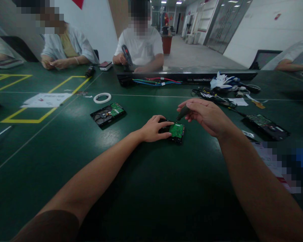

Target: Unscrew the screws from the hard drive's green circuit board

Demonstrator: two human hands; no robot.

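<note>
Head view: left hand (154,129) spread over a hard drive (177,130) lying flat on the green table (151,188), seemingly to steady it, circuit board up and within reach; right hand (204,114) pinches a dark tool (183,113) between thumb and fingers above the drive's far edge, likely for fine aim, lower end slanting down-left, contact can't be told; drive's board end faces right, long axis roughly left-right, slightly nearer the wearer at right, left end partly hidden by the hand
</note>
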